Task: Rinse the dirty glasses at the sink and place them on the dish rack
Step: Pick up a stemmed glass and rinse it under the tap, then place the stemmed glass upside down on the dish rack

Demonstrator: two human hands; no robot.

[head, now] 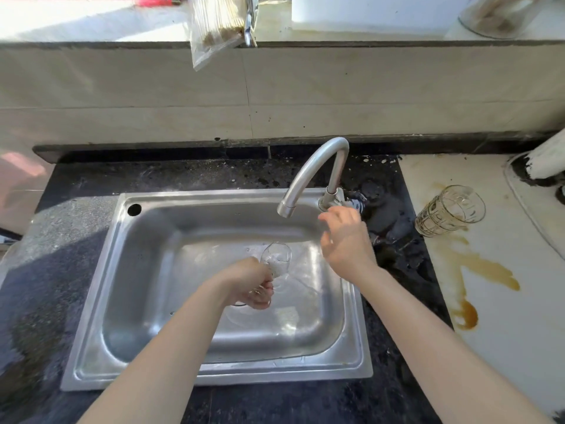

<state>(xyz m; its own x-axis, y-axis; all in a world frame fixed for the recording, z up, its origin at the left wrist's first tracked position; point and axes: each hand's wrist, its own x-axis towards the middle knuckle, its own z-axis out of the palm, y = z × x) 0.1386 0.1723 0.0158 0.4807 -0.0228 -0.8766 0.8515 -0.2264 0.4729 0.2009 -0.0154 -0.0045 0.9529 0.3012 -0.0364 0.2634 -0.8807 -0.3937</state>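
Note:
My left hand grips a clear glass by its lower part over the middle of the steel sink. The glass tilts away from me, its mouth toward the tap spout. No water stream is plainly visible. My right hand hovers with spread, relaxed fingers just below the tap's base, holding nothing. A second glass, ribbed and stained brown, stands tilted on the white surface to the right of the sink.
A brown spill runs down the white surface from the ribbed glass. Dark wet countertop surrounds the sink. A plastic bag hangs over the ledge behind. A white object sits at the far right.

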